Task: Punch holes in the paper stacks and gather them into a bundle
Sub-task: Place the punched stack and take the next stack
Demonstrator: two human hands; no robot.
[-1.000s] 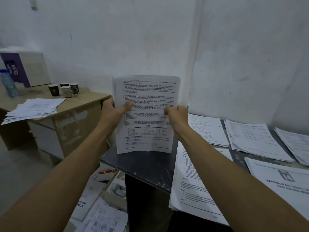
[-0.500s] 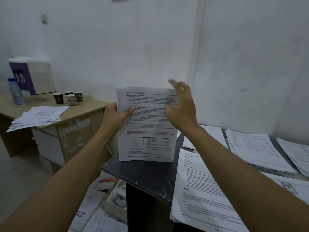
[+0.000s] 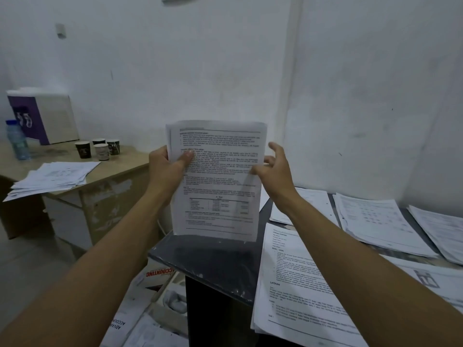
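A printed paper stack [image 3: 218, 186] stands upright with its lower edge on the corner of the dark table [image 3: 213, 261]. My left hand [image 3: 166, 169] grips the stack's left edge, thumb across the front page. My right hand [image 3: 274, 169] is at the stack's right edge with fingers spread; its thumb touches the page but it does not clasp the sheets. More paper stacks lie flat on the table: one near the front [image 3: 295, 291], one behind my right wrist [image 3: 310, 204], and others to the right [image 3: 375, 221]. No hole punch is in view.
A wooden desk [image 3: 105, 181] on the left carries a loose pile of papers [image 3: 50, 179], several paper cups [image 3: 99, 147], a water bottle [image 3: 17, 140] and a purple-and-white box [image 3: 42, 116]. Books and papers lie on the floor [image 3: 152, 296]. White walls close behind.
My right hand released its grip on the stack's right edge, lifted with fingers open, then dropped back to the edge. The stack has stayed upright on the table in my left hand.
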